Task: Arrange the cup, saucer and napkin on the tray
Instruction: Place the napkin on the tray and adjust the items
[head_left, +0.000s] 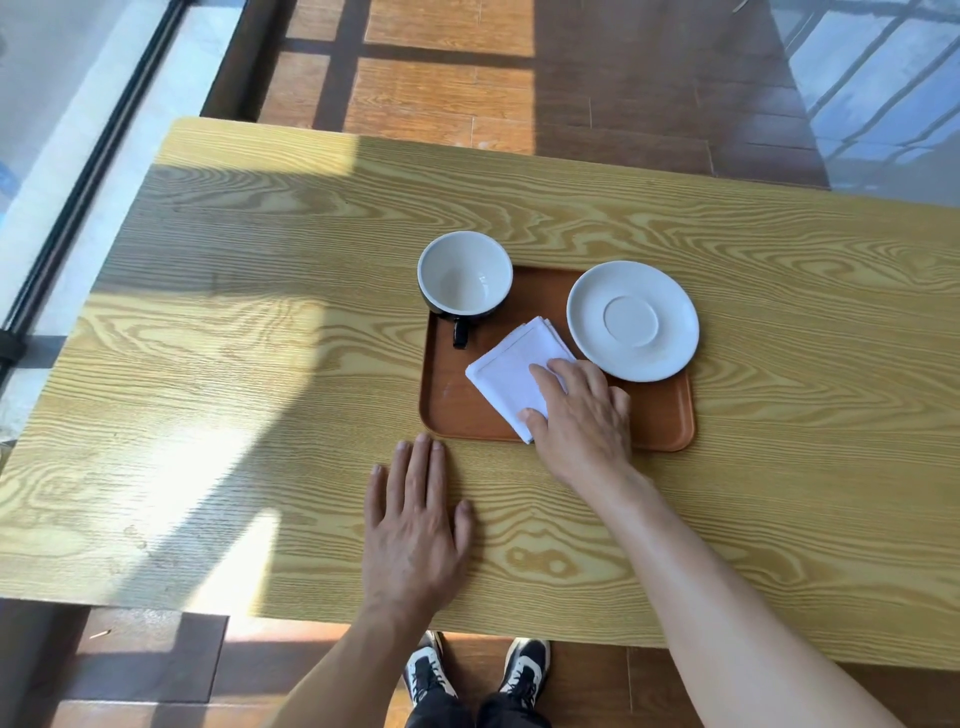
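A brown tray lies on the wooden table. At the tray's far left corner stands a cup, black outside and white inside, its handle pointing toward me. An empty white saucer rests at the far right corner. A folded white napkin lies tilted in the tray's middle. My right hand rests on the napkin's near right part, fingers and thumb touching the cloth. My left hand lies flat on the table just in front of the tray's near left corner, holding nothing.
The wooden table stretches wide to the left and right of the tray, with a sunlit patch at the near left. Beyond its far edge is a wood plank floor. My shoes show below the near edge.
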